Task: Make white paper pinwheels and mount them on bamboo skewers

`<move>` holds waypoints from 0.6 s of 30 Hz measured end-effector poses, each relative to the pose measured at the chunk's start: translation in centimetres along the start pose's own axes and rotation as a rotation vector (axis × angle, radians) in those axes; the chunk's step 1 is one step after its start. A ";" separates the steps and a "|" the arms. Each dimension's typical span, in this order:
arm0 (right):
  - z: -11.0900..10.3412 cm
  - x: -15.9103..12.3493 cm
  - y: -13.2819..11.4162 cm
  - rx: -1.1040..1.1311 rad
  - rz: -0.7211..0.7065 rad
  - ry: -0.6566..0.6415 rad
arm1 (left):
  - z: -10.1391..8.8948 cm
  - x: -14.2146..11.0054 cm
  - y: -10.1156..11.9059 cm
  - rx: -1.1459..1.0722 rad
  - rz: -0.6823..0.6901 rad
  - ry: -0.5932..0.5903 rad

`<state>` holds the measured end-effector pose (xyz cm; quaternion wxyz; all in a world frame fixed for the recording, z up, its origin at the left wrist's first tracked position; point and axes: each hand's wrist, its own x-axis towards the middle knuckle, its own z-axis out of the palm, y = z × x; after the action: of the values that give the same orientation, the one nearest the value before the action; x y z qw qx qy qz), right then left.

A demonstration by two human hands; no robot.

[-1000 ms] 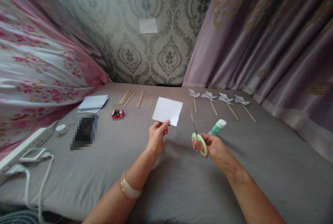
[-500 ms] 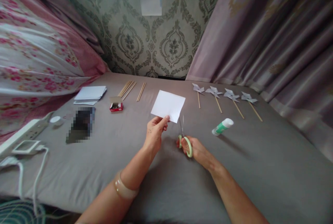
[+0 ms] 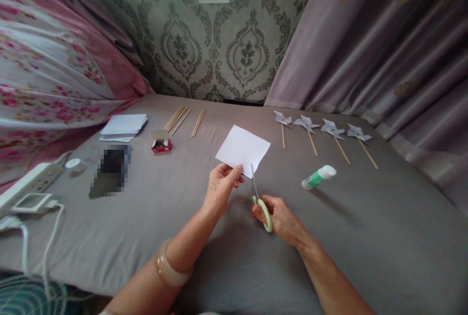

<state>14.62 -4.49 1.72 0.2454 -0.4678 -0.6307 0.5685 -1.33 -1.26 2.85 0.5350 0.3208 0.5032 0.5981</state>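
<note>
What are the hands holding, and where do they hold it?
The left hand holds white paper by its near edge; the right hand holds scissors by their pale green handles.

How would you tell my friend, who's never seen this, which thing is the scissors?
Over the big grey sheet, find the person's right hand, on the near side of the white paper. It holds the scissors, blades pointing away from the person. Pale green handle loops and thin metal blades set them apart from the plain paper and the white-capped glue stick.

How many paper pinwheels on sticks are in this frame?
4, in a row right of the held paper: first pinwheel leftmost, second pinwheel, third pinwheel, fourth pinwheel rightmost. None looks hidden.
</note>
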 end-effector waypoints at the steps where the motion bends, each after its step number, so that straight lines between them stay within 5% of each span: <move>1: 0.0 0.0 0.0 0.001 0.002 0.004 | 0.0 0.0 0.0 0.000 -0.001 0.002; 18: 0.1 0.0 -0.6 0.102 0.098 0.054 | 0.1 -0.4 0.5 -0.012 -0.008 0.026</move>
<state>14.36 -4.44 2.22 0.2577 -0.5001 -0.5705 0.5983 -1.27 -1.53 3.39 0.5326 0.3077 0.5077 0.6032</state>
